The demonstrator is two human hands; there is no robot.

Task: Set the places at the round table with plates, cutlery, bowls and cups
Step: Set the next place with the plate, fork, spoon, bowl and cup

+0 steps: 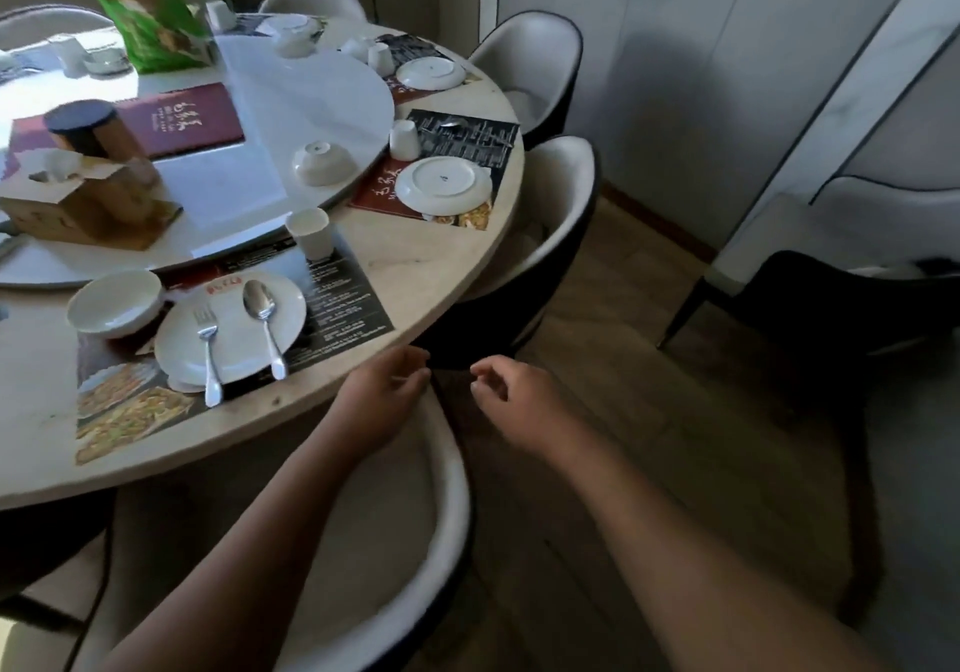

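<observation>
On the round table (pixel 415 260) the nearest place has a white plate (pixel 228 328) with a fork (pixel 208 354) and a spoon (pixel 265 323) on it. A white bowl (pixel 117 302) sits at its left and an upright cup (pixel 309 232) behind it. Further round lies an upside-down plate (pixel 444 182) with an upside-down cup (pixel 404 140). An upside-down bowl (pixel 322 162) rests on the turntable (pixel 311 94). A third upside-down plate (pixel 431 72) lies at the far place. My left hand (pixel 382 396) and my right hand (pixel 511 396) hang off the table's edge, loosely curled, holding nothing.
White chairs with dark backs ring the table: one under my arms (pixel 405 541), one beside the second place (pixel 561 214), others further back. The turntable carries a dark red menu (pixel 182 117), a tissue box (pixel 88 203) and a green bag (pixel 145 6). Wood floor lies at right.
</observation>
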